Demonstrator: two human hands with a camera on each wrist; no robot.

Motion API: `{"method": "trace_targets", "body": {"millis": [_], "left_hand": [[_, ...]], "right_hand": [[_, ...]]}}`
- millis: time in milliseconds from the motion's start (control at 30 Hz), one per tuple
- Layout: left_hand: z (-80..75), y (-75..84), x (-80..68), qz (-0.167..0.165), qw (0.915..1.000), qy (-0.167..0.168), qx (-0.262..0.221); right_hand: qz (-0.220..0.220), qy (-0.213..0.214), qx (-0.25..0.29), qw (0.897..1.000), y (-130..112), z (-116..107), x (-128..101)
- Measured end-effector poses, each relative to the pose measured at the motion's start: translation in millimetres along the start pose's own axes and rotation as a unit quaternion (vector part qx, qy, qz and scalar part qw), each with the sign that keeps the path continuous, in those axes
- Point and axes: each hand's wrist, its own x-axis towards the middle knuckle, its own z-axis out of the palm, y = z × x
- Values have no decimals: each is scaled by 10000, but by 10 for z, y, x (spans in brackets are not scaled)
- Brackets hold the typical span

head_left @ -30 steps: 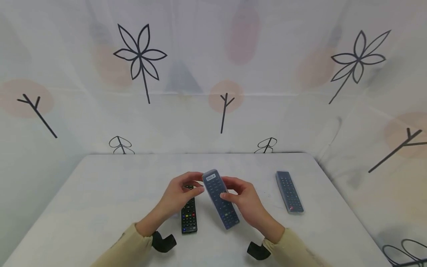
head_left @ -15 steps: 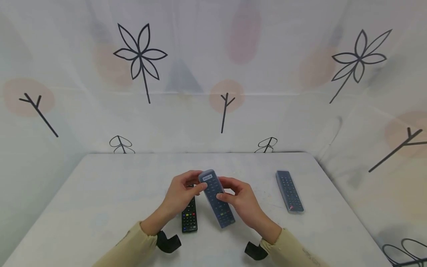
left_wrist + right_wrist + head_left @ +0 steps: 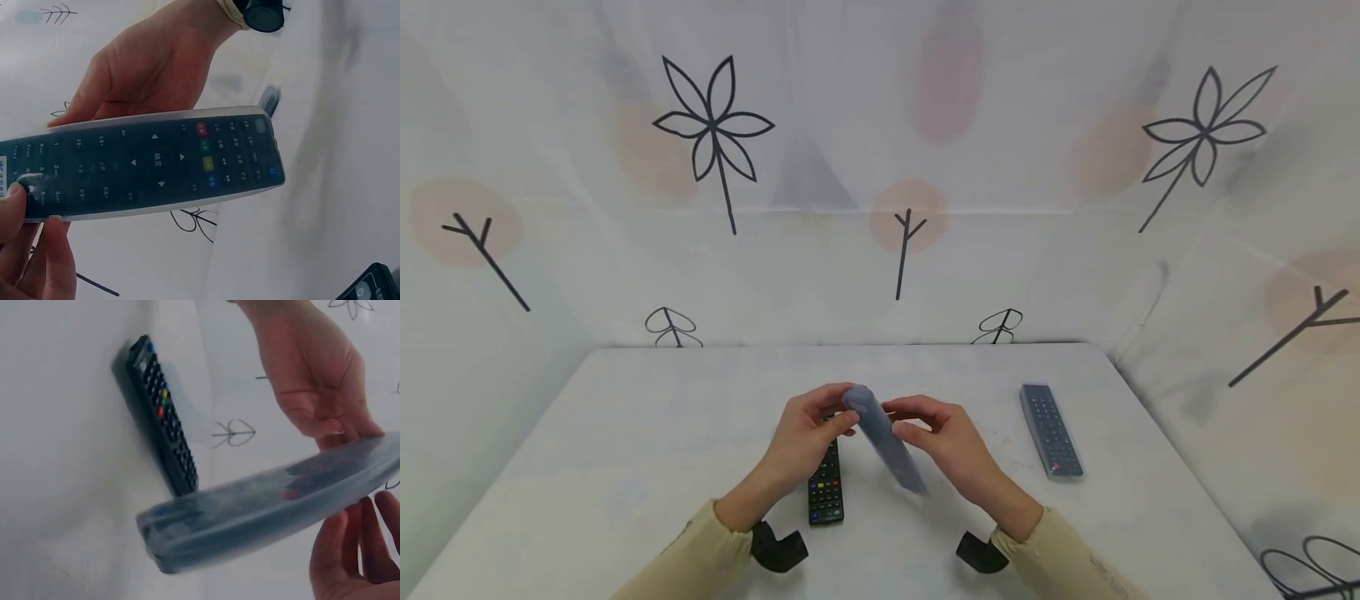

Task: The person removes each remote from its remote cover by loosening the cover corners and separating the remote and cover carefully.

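Note:
A remote control in a bluish clear cover point(image 3: 883, 442) is held above the table, tilted edge-on in the head view. My left hand point(image 3: 808, 429) pinches its upper end, and the thumb point(image 3: 12, 203) lies over the number keys in the left wrist view. My right hand point(image 3: 951, 437) is at the remote's right edge, fingers relaxed, with fingertips point(image 3: 334, 525) right at its side in the right wrist view. Below the left hand lies a bare black remote control point(image 3: 826, 483), its top end hidden by that hand.
Another covered remote control point(image 3: 1051, 433) lies at the right of the white table point(image 3: 685, 433). A patterned cloth point(image 3: 865, 125) hangs behind the table. Black wrist-camera mounts point(image 3: 778, 548) stick out by both sleeves.
The held remote has turned from showing its keys to nearly edge-on in the head view, shifting slightly left. My right thumb has come off its face to the edge. The other remotes stay put.

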Motion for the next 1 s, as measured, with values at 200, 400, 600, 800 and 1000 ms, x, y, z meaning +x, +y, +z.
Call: {"method": "trace_targets", "body": {"millis": [200, 400, 600, 800, 1000], "left_hand": [[4, -24, 17, 361, 9989, -241, -161], [5, -38, 25, 575, 9972, -477, -94], [0, -2, 37, 616, 9981, -91, 31], [31, 56, 27, 440, 9984, -11, 353], [137, 72, 28, 660, 9941, 398, 760]], "right_hand": [[114, -626, -241, 9977, 12, -34, 7], [-250, -1002, -464, 9936, 1, -37, -1], [-388, -314, -837, 9952, 8, 14, -11], [-268, 511, -1386, 9887, 45, 59, -10], [-772, 889, -1925, 9742, 31, 143, -13]]}}
